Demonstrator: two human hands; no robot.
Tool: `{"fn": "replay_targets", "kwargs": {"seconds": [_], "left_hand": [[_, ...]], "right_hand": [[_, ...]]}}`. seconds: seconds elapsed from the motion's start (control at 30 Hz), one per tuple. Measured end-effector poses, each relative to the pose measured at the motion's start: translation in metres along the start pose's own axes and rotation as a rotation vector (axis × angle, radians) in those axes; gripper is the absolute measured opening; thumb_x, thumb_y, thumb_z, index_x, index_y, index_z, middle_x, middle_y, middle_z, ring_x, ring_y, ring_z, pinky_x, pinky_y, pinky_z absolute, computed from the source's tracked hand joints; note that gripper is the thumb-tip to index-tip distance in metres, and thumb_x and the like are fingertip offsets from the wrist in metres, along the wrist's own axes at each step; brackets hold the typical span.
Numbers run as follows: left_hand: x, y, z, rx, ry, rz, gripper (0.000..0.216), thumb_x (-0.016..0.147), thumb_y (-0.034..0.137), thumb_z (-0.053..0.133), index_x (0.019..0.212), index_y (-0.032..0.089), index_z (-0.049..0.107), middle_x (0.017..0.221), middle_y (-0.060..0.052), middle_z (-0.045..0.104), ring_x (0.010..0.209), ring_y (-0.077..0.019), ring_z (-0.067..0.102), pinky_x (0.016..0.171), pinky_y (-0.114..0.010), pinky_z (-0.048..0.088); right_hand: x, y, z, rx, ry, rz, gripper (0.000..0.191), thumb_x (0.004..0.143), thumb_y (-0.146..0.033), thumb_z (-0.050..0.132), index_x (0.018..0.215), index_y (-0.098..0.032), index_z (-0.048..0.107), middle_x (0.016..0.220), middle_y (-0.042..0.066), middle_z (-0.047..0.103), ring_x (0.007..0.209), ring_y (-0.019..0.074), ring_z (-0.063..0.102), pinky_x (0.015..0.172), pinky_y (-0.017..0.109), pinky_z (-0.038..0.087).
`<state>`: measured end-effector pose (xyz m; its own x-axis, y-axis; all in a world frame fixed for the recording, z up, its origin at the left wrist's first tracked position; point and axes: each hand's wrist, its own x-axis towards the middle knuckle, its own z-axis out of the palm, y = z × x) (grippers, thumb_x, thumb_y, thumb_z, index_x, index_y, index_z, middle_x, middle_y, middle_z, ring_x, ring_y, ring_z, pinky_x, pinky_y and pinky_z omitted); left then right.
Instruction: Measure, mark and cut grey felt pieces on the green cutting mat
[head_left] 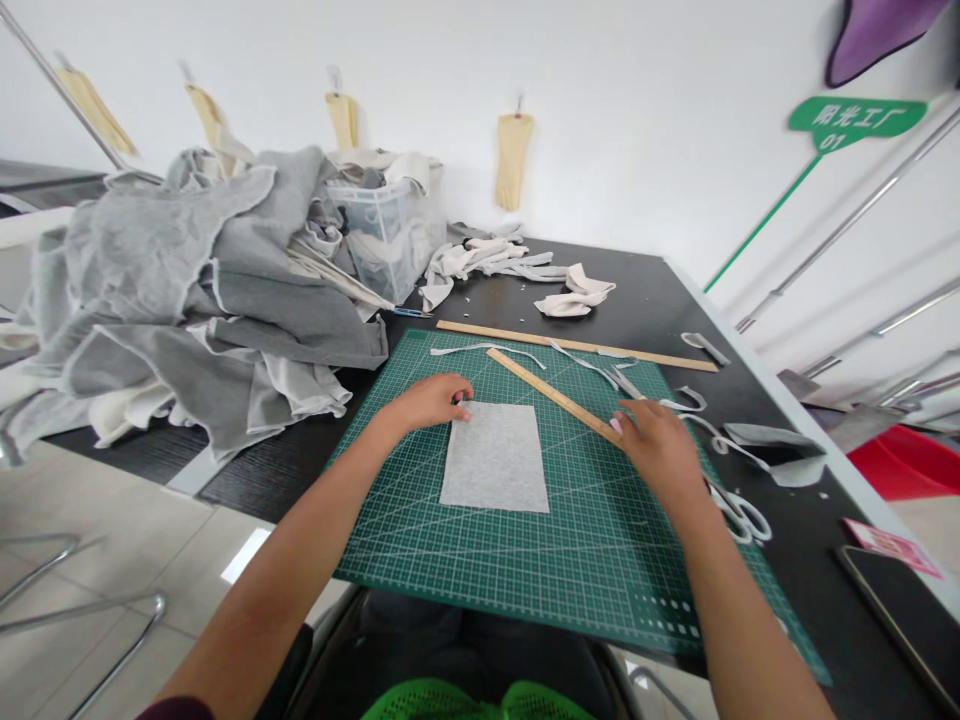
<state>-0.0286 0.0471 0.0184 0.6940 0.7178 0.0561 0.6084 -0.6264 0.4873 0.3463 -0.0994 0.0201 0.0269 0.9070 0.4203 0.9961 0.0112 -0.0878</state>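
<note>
A rectangular piece of light grey fabric lies flat on the green cutting mat. My left hand is at its upper left corner, fingers curled in and thumb over the edge; the exact grip is partly hidden. To the right, my right hand has its fingers closed on the lower end of a wooden ruler, which slants across the mat beside the fabric without covering it. White-handled scissors lie partly behind my right forearm, their blades hidden.
A second wooden ruler lies along the mat's far edge, near thin fabric strips. Heaped grey cloth and a clear plastic bin stand left. A phone lies at right. Fabric scraps lie behind.
</note>
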Motion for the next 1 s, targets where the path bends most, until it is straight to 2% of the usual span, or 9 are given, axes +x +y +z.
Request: {"fn": "replay_targets", "kwargs": {"seconds": [0.1,0.23,0.3,0.37,0.47,0.6,0.67,0.9,1.0], "left_hand": [[-0.001,0.005,0.001,0.058,0.089,-0.019,0.037,0.077,0.035,0.074,0.112,0.024,0.065,0.102,-0.003,0.064,0.094,-0.0217,0.059,0.077,-0.032,0.047],[-0.001,0.031,0.012,0.177,0.281,-0.029,0.029,0.084,0.04,0.068,0.107,0.023,0.064,0.11,-0.006,0.061,0.109,-0.0275,0.054,0.088,-0.04,0.047],[-0.003,0.048,0.023,0.17,0.255,0.001,0.03,0.087,0.047,0.064,0.106,0.023,0.064,0.109,-0.006,0.06,0.108,-0.0271,0.054,0.09,-0.041,0.046],[-0.007,0.064,0.035,0.192,0.131,0.074,0.052,0.079,0.065,0.067,0.111,0.024,0.063,0.111,-0.008,0.06,0.105,-0.0293,0.053,0.09,-0.044,0.045],[-0.012,0.077,0.048,0.288,0.099,0.116,0.078,0.076,0.079,0.059,0.126,0.02,0.056,0.122,-0.013,0.056,0.111,-0.0347,0.05,0.095,-0.05,0.04],[-0.011,0.076,0.054,0.343,0.113,0.181,0.074,0.089,0.075,0.044,0.141,0.023,0.046,0.142,-0.013,0.047,0.126,-0.0345,0.044,0.101,-0.05,0.036],[-0.007,0.073,0.053,0.351,0.18,0.193,0.07,0.092,0.072,0.043,0.141,0.023,0.045,0.141,-0.012,0.049,0.126,-0.0326,0.044,0.101,-0.048,0.037],[-0.001,0.065,0.029,0.25,0.609,0.178,0.054,0.092,0.062,0.052,0.124,0.018,0.056,0.116,-0.011,0.06,0.111,-0.0295,0.051,0.096,-0.046,0.042],[-0.003,0.062,0.019,0.102,0.586,0.225,0.044,0.093,0.051,0.058,0.124,0.02,0.059,0.116,-0.009,0.059,0.11,-0.0255,0.051,0.097,-0.042,0.044]], "right_hand": [[0.002,-0.024,0.01,-0.008,-0.119,-0.102,0.028,0.101,-0.028,0.045,0.114,-0.018,0.067,0.105,0.014,0.071,0.1,0.0321,0.061,0.09,0.042,0.042],[0.001,-0.039,0.021,-0.048,-0.127,-0.062,0.033,0.099,-0.026,0.048,0.127,-0.015,0.061,0.106,0.018,0.067,0.099,0.0347,0.057,0.086,0.044,0.04],[0.0,-0.038,0.024,-0.002,-0.141,-0.015,0.029,0.097,-0.026,0.051,0.121,-0.015,0.064,0.104,0.018,0.066,0.098,0.0345,0.057,0.082,0.042,0.04],[0.0,-0.035,0.026,0.048,-0.159,0.021,0.02,0.095,-0.024,0.055,0.108,-0.017,0.068,0.098,0.015,0.066,0.095,0.0323,0.058,0.079,0.039,0.04],[-0.001,-0.031,0.025,0.095,-0.164,0.053,0.011,0.093,-0.022,0.057,0.093,-0.018,0.066,0.089,0.011,0.066,0.088,0.0286,0.06,0.075,0.036,0.04],[-0.004,-0.033,0.012,0.154,-0.143,0.078,0.011,0.095,-0.02,0.049,0.087,-0.02,0.057,0.083,0.009,0.064,0.084,0.0263,0.06,0.071,0.033,0.04],[-0.005,-0.035,0.002,0.18,-0.14,0.074,0.01,0.096,-0.021,0.046,0.09,-0.022,0.053,0.082,0.007,0.064,0.08,0.0251,0.06,0.068,0.032,0.04],[-0.008,-0.024,-0.023,0.424,-0.427,-0.021,0.007,0.092,-0.028,0.053,0.088,-0.025,0.049,0.07,-0.002,0.057,0.064,0.0196,0.056,0.06,0.029,0.037],[-0.008,-0.02,-0.023,0.446,-0.501,-0.034,0.012,0.086,-0.03,0.061,0.087,-0.025,0.05,0.074,-0.002,0.059,0.067,0.0191,0.057,0.062,0.029,0.039]]}}
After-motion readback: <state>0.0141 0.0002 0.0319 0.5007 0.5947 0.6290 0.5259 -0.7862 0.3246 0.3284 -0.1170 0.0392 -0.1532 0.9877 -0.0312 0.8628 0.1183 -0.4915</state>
